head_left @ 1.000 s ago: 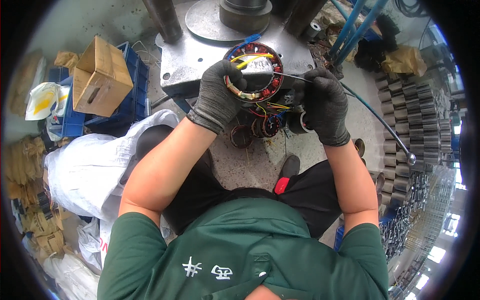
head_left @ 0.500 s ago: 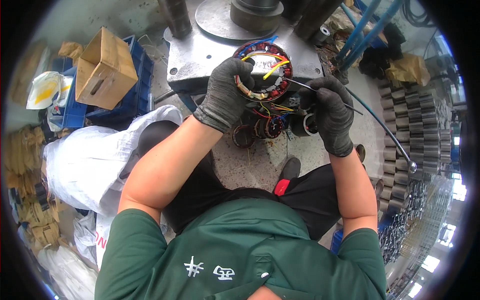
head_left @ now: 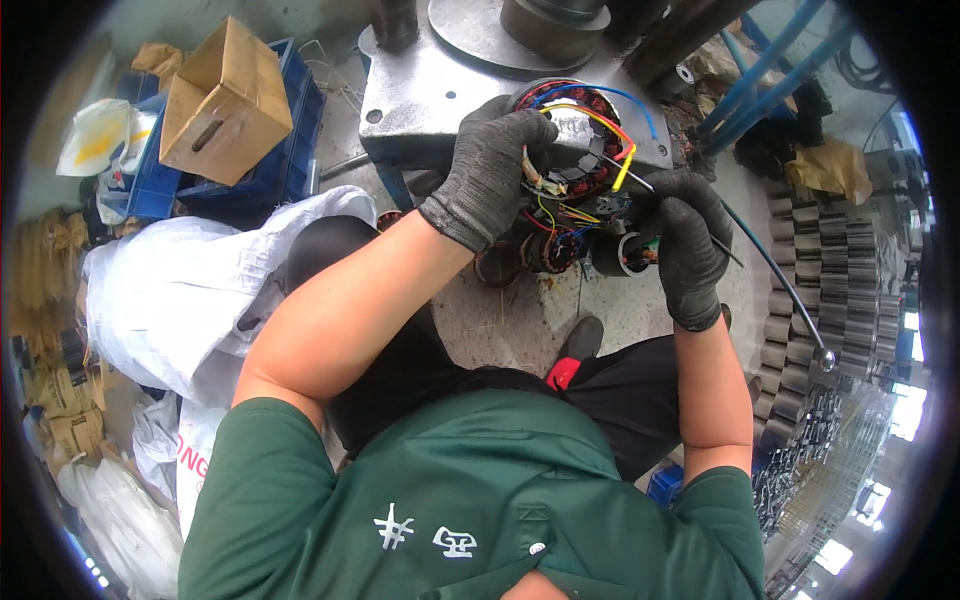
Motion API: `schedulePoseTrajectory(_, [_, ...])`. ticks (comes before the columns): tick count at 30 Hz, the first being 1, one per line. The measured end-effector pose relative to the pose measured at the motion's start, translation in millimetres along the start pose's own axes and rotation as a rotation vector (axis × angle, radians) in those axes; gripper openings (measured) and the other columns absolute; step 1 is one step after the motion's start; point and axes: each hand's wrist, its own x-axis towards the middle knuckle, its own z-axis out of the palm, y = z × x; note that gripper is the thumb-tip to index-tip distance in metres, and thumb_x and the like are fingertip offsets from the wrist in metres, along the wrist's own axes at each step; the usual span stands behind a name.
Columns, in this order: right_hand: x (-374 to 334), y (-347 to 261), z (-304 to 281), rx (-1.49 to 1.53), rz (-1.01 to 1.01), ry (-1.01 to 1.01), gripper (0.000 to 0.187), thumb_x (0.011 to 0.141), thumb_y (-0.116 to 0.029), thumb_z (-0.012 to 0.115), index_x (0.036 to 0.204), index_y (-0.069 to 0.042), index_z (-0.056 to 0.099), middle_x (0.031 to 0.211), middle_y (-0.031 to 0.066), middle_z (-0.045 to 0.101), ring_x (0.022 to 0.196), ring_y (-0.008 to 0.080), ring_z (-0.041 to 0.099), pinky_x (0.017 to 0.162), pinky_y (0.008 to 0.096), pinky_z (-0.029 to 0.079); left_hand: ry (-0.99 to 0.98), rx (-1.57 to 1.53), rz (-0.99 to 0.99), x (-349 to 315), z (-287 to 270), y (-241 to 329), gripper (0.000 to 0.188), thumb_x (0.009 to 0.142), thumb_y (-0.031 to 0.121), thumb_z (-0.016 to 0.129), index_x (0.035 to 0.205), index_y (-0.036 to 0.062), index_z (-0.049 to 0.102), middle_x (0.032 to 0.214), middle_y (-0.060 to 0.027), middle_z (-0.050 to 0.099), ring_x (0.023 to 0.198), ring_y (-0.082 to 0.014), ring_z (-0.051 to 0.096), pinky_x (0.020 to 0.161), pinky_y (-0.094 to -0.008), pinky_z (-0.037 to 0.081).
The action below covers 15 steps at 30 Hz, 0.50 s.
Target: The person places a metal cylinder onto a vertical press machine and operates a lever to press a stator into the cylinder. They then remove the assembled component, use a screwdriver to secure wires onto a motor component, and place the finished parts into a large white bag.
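My gloved left hand [head_left: 485,170] is closed on the left side of a motor stator [head_left: 603,178], a ring with dark red windings and pale inner parts. It is held up at the front edge of a metal press base. Blue, red and yellow lead wires [head_left: 628,150] hang off its right side, some ending in a yellow sleeve. Gloved too, my right hand [head_left: 692,245] grips a thin metal rod [head_left: 634,177]. The rod's tip reaches the stator's right rim; whether it touches, I cannot tell. Its other end sticks out past my fingers.
Behind the stator stands the press base [head_left: 420,115]. Below are more stators [head_left: 552,252] and a metal cylinder [head_left: 622,257]. A ball-ended lever [head_left: 824,358] juts out right, near stacked metal sleeves [head_left: 845,260]. At left are a cardboard box [head_left: 230,115], blue crates [head_left: 307,135] and a white sack [head_left: 150,310].
The stator has turned in my left hand's grip and its lead wires have swung to the right. Both hands appear further right, and the whole view has shifted slightly.
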Motion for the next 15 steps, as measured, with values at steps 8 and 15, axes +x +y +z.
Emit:
schedulePoseTrajectory(8, [0,3,-1,-0.191,-0.106,-0.031,0.018,0.093,-0.011,0.064,0.105,0.0,0.071,0.096,0.0066,0.073,0.09,0.0149,0.067,0.085,0.031,0.053,0.009,0.181,0.108,-6,7,5,0.033,0.078,0.011,0.068,0.108,-0.0019,0.066,0.077,-0.0019,0.061,0.065,-0.0112,0.056,0.06,-0.0264,0.048])
schedulePoseTrajectory(15, [-2,9,-2,-0.157,-0.088,-0.006,0.016,0.094,-0.009,0.065,0.106,-0.001,0.071,0.097,0.0048,0.074,0.09,0.0125,0.067,0.084,0.0307,0.054,-0.023,0.285,0.18,-10,12,7,0.033,0.079,0.011,0.069,0.106,-0.0067,0.065,0.08,-0.0046,0.066,0.069,-0.0121,0.06,0.067,-0.0262,0.051])
